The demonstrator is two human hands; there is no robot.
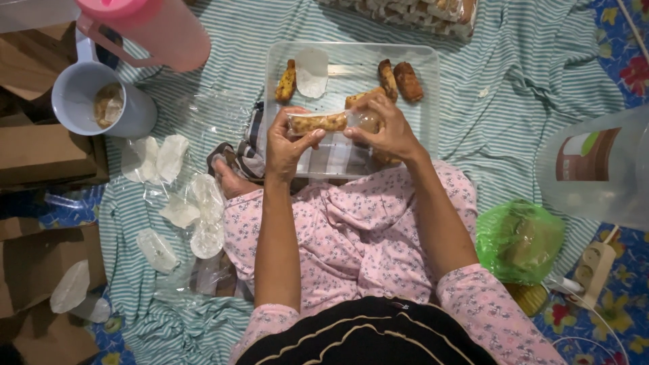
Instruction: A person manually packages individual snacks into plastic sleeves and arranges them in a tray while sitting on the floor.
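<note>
**Both hands on a wrapped roll above the clear tray**

The left hand [287,145] and the right hand [385,128] hold one fried roll in a clear plastic wrap [323,122] between them, level and crosswise, just above the near half of a clear plastic tray [426,115]; the left grip is clamped on the roll's left end, thumb beneath and fingers over the top; the right grip is pinched shut on the wrap at the right end. The person sits on a striped teal cloth [514,88] on the floor, knees in pink flowered trousers [351,236] under the forearms.

In the tray lie more rolls — one at the far left [286,82], two side by side at the far right [400,80] — and a loose white wrapper [311,70] between them; another roll shows partly behind the right hand.

To the left, well apart from the hands, empty clear wrappers [196,216] are scattered over the cloth; beyond them stands a pale blue jug [101,101] with something brownish inside, and a pink jug [155,27] near the top edge. On the right lie a green plastic bag [519,240], a large clear container [602,169] and a power strip [593,267]; cardboard boxes [40,155] line the left edge.
</note>
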